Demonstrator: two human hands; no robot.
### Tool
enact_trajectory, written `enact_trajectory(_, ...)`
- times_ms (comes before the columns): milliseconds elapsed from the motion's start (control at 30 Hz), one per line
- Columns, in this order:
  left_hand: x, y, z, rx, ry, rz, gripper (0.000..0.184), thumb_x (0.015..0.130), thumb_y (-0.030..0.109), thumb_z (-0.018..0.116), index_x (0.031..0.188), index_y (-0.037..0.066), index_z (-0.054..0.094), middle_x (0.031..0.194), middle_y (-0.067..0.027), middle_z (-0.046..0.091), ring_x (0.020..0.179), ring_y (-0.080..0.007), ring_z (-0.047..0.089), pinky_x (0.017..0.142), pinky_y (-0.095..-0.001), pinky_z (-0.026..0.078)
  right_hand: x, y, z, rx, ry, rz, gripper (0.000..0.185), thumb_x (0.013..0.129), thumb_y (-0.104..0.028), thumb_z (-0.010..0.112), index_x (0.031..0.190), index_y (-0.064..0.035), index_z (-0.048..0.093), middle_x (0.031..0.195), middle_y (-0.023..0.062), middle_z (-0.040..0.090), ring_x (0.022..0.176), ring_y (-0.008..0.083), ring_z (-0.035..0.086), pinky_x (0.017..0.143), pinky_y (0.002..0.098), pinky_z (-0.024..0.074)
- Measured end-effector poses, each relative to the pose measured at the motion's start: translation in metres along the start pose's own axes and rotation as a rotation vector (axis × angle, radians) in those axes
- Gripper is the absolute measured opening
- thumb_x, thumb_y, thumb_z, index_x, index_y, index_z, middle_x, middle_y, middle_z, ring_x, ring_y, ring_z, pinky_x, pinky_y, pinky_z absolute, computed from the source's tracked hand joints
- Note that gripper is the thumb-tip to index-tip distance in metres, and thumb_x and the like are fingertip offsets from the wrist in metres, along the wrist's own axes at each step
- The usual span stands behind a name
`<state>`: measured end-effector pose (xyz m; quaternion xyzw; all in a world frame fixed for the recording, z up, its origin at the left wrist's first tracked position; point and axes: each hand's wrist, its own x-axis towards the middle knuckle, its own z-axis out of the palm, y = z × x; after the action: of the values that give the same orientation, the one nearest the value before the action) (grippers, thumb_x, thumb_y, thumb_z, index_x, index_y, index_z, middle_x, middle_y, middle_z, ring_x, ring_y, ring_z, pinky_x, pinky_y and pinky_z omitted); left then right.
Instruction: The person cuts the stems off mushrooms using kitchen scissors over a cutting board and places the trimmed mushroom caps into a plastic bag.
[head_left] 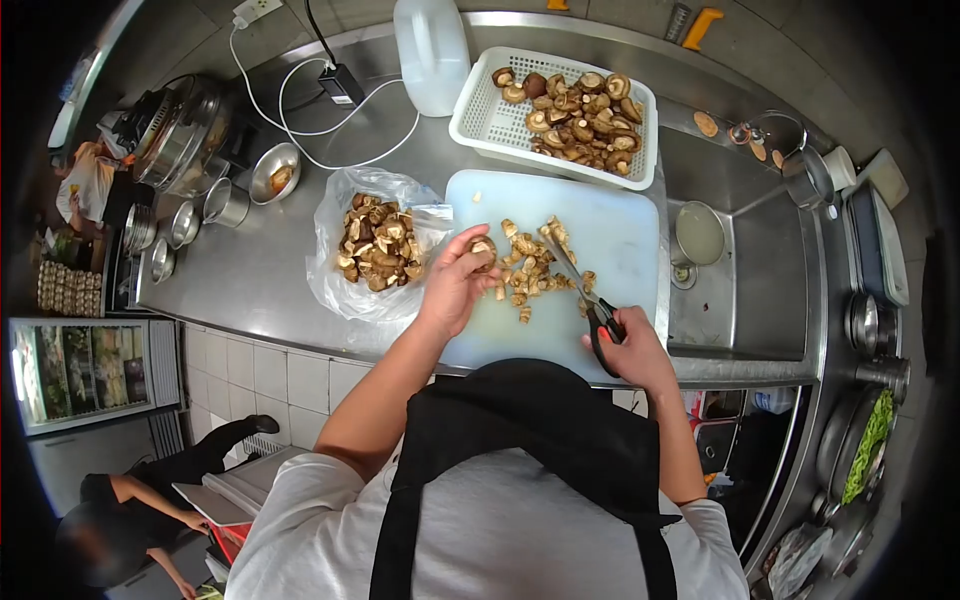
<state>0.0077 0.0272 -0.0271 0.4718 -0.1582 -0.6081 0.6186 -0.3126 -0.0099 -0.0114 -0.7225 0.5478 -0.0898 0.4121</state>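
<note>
My left hand [455, 285] is closed around a brown mushroom [482, 254] above the left part of a pale blue cutting board [620, 215]. In my right hand [637, 350] is a pair of black-handled scissors [590, 295], its blades pointing up and left over the board. Cut mushroom stems [530, 275] lie in a loose heap between my hands, and the blade tips reach to the heap's far side. Left of the board, a clear plastic bag [330, 240] holds many mushroom caps [380, 245]. A white perforated basket [490, 125] behind the board contains whole mushrooms [590, 120].
A sink [760, 270] with a bowl [699, 233] in it adjoins the board on the right. A white jug [432, 60] and a charging cable [350, 165] stand at the back. Metal bowls [275, 172] line the left. A co-worker [130, 500] is at lower left.
</note>
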Motion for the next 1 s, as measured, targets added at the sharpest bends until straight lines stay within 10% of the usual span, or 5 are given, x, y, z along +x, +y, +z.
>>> enact_trajectory(267,-0.018,0.026,-0.02,0.136,0.204,0.146,0.035,0.099,0.0,0.065,0.133,0.006,0.058,0.104,-0.0043,0.071,0.086,-0.014,0.069,0.075,-0.0247,0.053,-0.001,-0.022,-0.025,-0.001,0.043,0.024,0.056,0.081,-0.03,0.091,0.113,0.0048,0.062,0.113,0.016,0.054,0.105,0.0311,0.057,0.095,0.0384,0.0506)
enact_trajectory(600,-0.025,0.065,-0.06,-0.166,0.44,0.332,0.032,0.099,0.006,0.072,0.125,0.007,0.054,0.102,-0.0063,0.071,0.081,-0.0165,0.072,0.069,-0.0283,0.058,0.047,-0.078,0.049,0.35,-0.624,-0.246,0.029,0.094,-0.023,0.083,0.102,-0.0052,0.062,0.093,-0.0027,0.053,0.083,0.0091,0.049,0.075,0.0256,0.0443)
enact_trajectory(1000,-0.043,0.072,-0.087,0.024,0.481,0.39,0.021,0.098,0.004,0.071,0.117,0.003,0.062,0.092,-0.0047,0.072,0.074,-0.0115,0.07,0.064,-0.024,0.056,0.078,-0.145,0.098,0.31,-0.67,-0.246,0.051,0.091,-0.053,0.081,0.083,-0.0072,0.059,0.073,-0.0049,0.05,0.067,0.0067,0.045,0.057,0.0266,0.0363)
